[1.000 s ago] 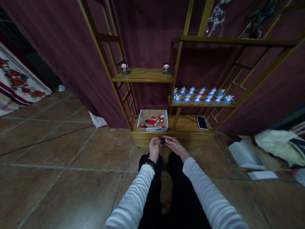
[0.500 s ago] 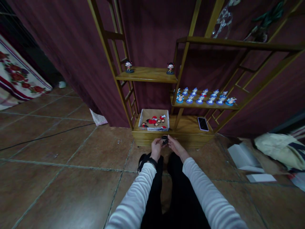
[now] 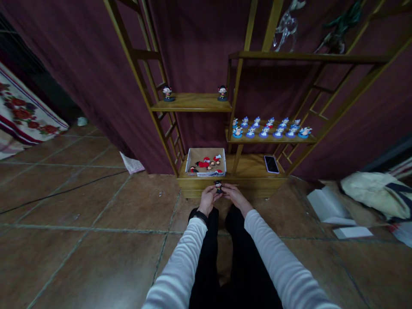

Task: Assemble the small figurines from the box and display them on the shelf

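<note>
A wooden shelf unit [image 3: 191, 102] stands on brown floor tiles [image 3: 122, 262] before a maroon curtain [image 3: 199, 47] in dim light.

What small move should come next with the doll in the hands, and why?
Probably lift the small doll toward the left shelf. The left hand and right hand hold it, seemingly upright, and a similar-looking doll stands near that shelf's left end, with another doll near its right.

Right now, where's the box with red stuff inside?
In the head view, the open box sits on the left side of the lowest shelf, left of the phone, beyond the hands.
</note>
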A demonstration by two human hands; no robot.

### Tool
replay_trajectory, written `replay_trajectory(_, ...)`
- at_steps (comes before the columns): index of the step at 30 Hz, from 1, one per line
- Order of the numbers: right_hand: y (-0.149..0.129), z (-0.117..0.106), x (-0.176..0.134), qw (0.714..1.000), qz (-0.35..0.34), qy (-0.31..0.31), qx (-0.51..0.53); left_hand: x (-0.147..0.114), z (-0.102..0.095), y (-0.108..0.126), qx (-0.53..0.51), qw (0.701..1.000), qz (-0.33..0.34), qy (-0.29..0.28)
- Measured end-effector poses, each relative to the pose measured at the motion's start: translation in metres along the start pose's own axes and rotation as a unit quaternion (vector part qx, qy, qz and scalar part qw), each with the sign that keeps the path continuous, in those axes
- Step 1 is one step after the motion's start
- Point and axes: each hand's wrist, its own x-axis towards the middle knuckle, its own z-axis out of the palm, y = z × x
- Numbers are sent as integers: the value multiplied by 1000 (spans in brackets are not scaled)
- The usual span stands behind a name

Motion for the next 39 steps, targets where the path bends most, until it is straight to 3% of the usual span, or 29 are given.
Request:
replay_trajectory(17, 3, -4, 9, 1000, -18, 2, 15, 2, 3, -2, 18, 1000, -3, -11)
replay_trajectory(33, 3, -1, 11, 998, -55, 14, 18, 5, 3, -4, 1, 1000, 3, 18)
replay_trajectory(39, 7, 0, 18, 994, -102, 26, -27, 9, 1, -7, 4, 998, 32, 60)
